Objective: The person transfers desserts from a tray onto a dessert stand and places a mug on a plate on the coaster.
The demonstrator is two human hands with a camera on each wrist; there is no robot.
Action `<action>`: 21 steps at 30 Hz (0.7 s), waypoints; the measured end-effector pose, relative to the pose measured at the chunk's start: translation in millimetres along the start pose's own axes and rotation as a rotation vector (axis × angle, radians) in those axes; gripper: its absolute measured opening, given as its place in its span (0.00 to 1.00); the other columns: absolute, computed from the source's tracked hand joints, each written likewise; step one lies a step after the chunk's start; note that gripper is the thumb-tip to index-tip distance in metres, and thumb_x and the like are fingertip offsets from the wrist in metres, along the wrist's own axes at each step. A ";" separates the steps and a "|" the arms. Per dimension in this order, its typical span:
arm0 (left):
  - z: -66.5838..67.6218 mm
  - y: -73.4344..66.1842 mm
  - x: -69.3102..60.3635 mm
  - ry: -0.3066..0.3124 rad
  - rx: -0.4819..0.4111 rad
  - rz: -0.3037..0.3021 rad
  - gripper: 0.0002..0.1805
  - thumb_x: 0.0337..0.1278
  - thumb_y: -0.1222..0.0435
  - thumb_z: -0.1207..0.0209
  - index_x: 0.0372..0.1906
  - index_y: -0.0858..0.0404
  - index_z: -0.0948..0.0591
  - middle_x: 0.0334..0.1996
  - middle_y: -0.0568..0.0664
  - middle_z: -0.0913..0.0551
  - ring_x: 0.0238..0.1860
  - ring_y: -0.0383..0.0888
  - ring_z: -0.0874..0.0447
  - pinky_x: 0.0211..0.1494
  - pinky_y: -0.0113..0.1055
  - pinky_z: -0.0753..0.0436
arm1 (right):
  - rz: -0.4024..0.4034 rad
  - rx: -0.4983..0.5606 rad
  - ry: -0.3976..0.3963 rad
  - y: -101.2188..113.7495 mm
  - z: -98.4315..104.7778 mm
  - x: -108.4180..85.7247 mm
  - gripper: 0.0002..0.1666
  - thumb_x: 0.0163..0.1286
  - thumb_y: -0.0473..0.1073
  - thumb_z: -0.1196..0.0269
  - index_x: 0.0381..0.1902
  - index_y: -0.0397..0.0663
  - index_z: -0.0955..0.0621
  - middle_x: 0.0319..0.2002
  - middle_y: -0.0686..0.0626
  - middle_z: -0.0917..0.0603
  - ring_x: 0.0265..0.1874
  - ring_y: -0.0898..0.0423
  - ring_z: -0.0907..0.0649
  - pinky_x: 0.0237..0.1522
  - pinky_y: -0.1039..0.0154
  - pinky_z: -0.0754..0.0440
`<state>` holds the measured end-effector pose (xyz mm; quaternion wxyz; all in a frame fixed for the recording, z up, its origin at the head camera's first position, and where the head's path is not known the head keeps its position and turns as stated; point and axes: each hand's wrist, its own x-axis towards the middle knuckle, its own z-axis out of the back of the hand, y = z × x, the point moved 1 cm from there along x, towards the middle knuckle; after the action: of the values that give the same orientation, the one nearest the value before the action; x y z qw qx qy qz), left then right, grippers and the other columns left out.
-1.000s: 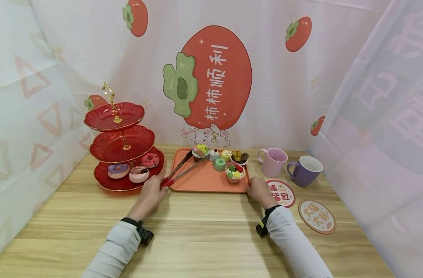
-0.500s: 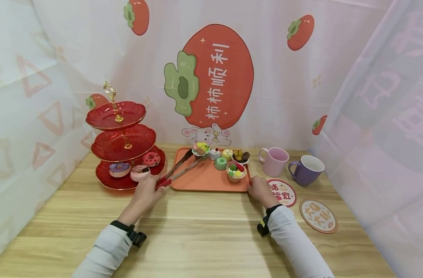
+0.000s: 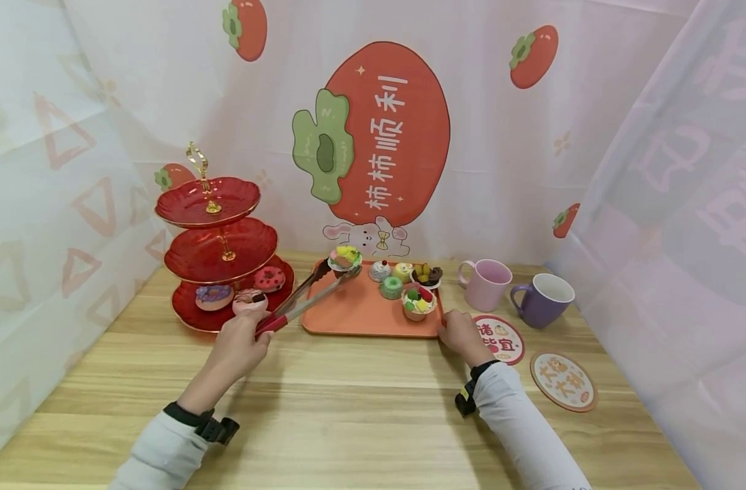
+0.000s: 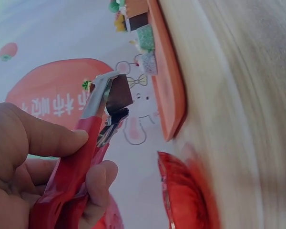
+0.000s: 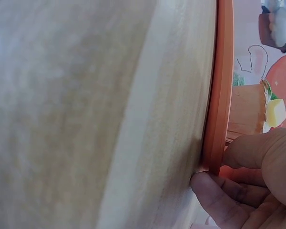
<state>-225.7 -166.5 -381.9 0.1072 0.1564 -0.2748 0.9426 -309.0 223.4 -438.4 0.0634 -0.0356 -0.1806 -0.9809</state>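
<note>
My left hand [image 3: 241, 344] grips red-handled tongs [image 4: 81, 152] with thumb and fingers. Between the tongs' tips is a toy cupcake [image 3: 345, 258] in a dark cup with a yellow, pink and green top; the left wrist view shows it raised above the tray. The orange tray [image 3: 348, 316] bears several other toy cakes, among them a fruit-topped tart [image 3: 418, 303] and a green ring cake [image 3: 391, 287]. At the tray's near right corner, my right hand [image 3: 461, 333] pinches the rim between thumb and fingers, seen closely in the right wrist view.
A red three-tier stand [image 3: 220, 252] is at the left, with toy donuts [image 3: 214, 297] on its bottom tier. A pink mug [image 3: 488, 284] and a purple mug [image 3: 541, 300] stand right of the tray. Two round coasters [image 3: 563, 381] lie in front of them.
The left hand has moved left and toward the body, carrying the tongs and cupcake up and left from the tray's back. The right hand stays at the tray corner.
</note>
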 end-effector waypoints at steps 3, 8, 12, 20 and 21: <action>7.4 -1.7 -2.6 0.004 -0.003 0.000 0.21 0.48 0.75 0.39 0.50 0.76 0.23 0.45 0.66 0.21 0.32 0.53 0.25 0.32 0.45 0.28 | -0.008 -0.001 0.005 0.3 0.7 -0.1 0.18 0.61 0.35 0.40 0.13 0.44 0.32 0.13 0.52 0.38 0.14 0.56 0.36 0.18 0.64 0.41; 19.5 -6.4 -6.5 -0.016 0.004 -0.025 0.23 0.48 0.75 0.38 0.53 0.74 0.24 0.49 0.66 0.23 0.39 0.56 0.24 0.38 0.51 0.26 | -0.017 -0.002 0.013 1.4 1.3 -0.7 0.19 0.61 0.35 0.40 0.13 0.45 0.32 0.13 0.52 0.37 0.13 0.56 0.35 0.18 0.64 0.40; 27.3 -9.6 -8.7 -0.026 0.021 -0.032 0.21 0.48 0.74 0.38 0.51 0.75 0.23 0.47 0.67 0.23 0.40 0.59 0.24 0.41 0.54 0.26 | -0.018 0.002 0.017 0.9 0.6 -0.6 0.17 0.62 0.35 0.40 0.14 0.43 0.30 0.13 0.52 0.37 0.13 0.56 0.35 0.18 0.64 0.40; 41.6 -12.9 -13.4 -0.066 0.051 -0.063 0.19 0.46 0.75 0.39 0.47 0.78 0.23 0.43 0.69 0.22 0.36 0.60 0.23 0.38 0.55 0.26 | 0.000 0.004 0.012 -0.4 -0.3 0.4 0.15 0.61 0.34 0.40 0.15 0.42 0.28 0.12 0.51 0.37 0.13 0.56 0.35 0.18 0.64 0.40; 43.2 -12.7 -13.7 -0.072 0.053 -0.068 0.19 0.46 0.75 0.40 0.47 0.78 0.23 0.44 0.70 0.22 0.37 0.62 0.23 0.39 0.56 0.26 | 0.003 0.003 0.010 -0.5 -0.3 0.3 0.15 0.61 0.34 0.40 0.15 0.42 0.28 0.12 0.51 0.36 0.13 0.56 0.35 0.18 0.64 0.40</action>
<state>-199.0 -181.4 -346.1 0.1248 0.2023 -0.2481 0.9391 -309.3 223.6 -438.9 0.0657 -0.0308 -0.1815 -0.9807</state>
